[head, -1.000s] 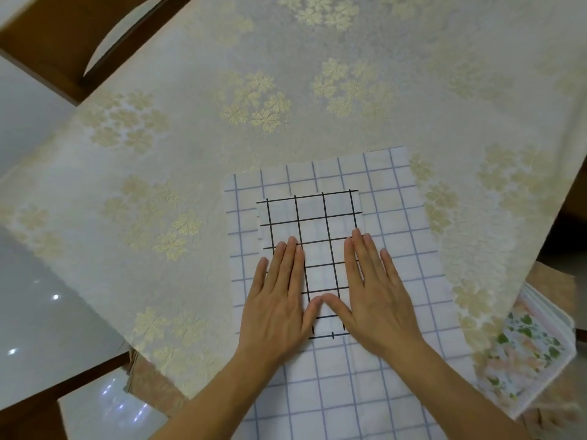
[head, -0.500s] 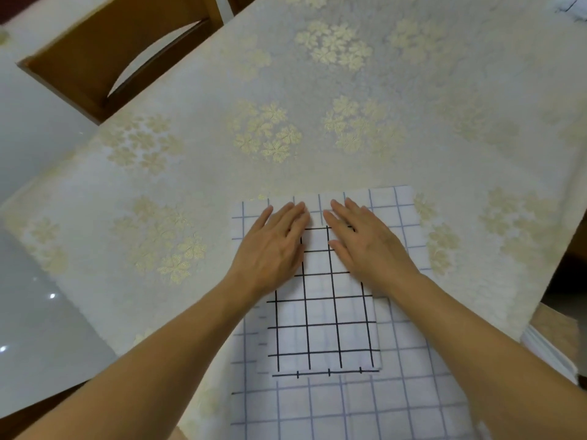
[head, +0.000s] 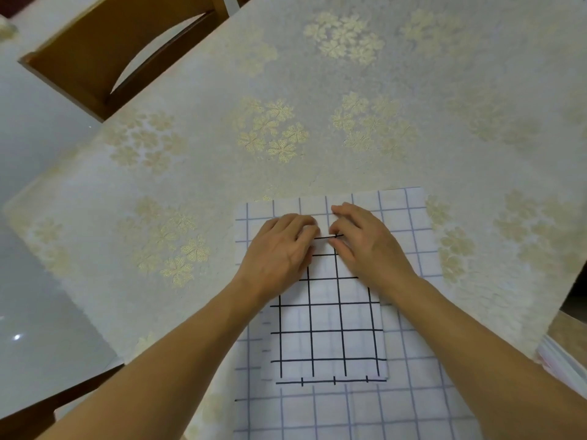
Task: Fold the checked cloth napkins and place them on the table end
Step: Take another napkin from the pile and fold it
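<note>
1. Looking down through the head camera, I take the black-checked napkin (head: 327, 331) as my landmark: it lies folded into a small rectangle on top of a larger blue-checked napkin (head: 409, 414), which is spread flat on the surface (head: 317, 160).
2. My left hand (head: 281, 252) sits at the far left corner of the black-checked napkin, its fingers curled and pinching the far edge of the cloth.
3. My right hand (head: 365, 242) sits at the far right corner of that napkin, its fingers curled too, thumb and forefinger nipping the same far edge; the two hands nearly touch at the fingertips.
4. The near edge of the black-checked napkin lies flat, with stacked layers showing along it.
5. The blue-checked napkin reaches out past the black-checked napkin on every side, and its far edge lies just beyond my fingers.
6. The surface wears a pale tablecloth with gold flower clusters, running far beyond the landmark napkin.
7. A wooden chair (head: 104, 55) stands well to the far left of the napkin, tucked against the surface's edge.
8. At the near right of the napkin, off the surface's edge, I see a stack of pale cloth (head: 562, 360), too cropped to tell further.
</note>
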The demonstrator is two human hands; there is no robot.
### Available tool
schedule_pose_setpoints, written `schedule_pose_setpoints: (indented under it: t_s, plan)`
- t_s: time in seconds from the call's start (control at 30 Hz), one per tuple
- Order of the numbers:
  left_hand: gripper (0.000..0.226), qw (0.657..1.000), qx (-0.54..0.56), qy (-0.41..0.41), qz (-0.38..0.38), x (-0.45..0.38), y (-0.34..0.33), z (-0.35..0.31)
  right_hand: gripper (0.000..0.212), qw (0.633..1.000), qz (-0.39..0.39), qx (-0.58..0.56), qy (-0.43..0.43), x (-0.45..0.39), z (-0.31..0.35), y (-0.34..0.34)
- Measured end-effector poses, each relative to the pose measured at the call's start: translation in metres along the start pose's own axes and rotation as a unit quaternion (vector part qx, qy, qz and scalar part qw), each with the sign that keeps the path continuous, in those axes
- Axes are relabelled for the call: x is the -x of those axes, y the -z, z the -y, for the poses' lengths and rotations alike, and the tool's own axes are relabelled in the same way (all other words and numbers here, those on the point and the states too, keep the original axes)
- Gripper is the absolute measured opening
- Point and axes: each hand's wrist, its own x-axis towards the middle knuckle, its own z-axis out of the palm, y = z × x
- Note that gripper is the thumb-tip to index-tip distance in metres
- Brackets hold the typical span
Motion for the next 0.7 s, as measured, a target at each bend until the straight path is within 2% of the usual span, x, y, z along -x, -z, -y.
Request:
schedule_pose_setpoints:
  t_s: [0.2,0.3,0.47,0.6,0.7]
  plan:
    - [0.024,1.000,-0.001,0.007,0.021,-0.017,0.010,0.009,0.007,0.999,-0.014,0.022,0.036,-0.009,0.006,0.014]
    - [0.026,1.000,-0.011,0.003,0.029,-0.017,0.010,0.008,0.012,0.995,0.004,0.070,0.064,-0.014,0.009,0.021]
    - [0.044,1.000,-0.014,0.006,0.020,-0.007,0.009,-0.001,0.022,0.988,0.056,0.138,0.031,-0.016,0.022,0.030]
    - [0.053,1.000,-0.002,0.019,0.007,0.008,0.021,-0.013,0.015,0.982,0.074,0.174,0.029,-0.006,0.041,0.038]
    - [0.060,1.000,0.002,0.022,0.000,0.026,0.032,-0.026,0.024,0.978,0.064,0.193,0.035,0.010,0.056,0.044]
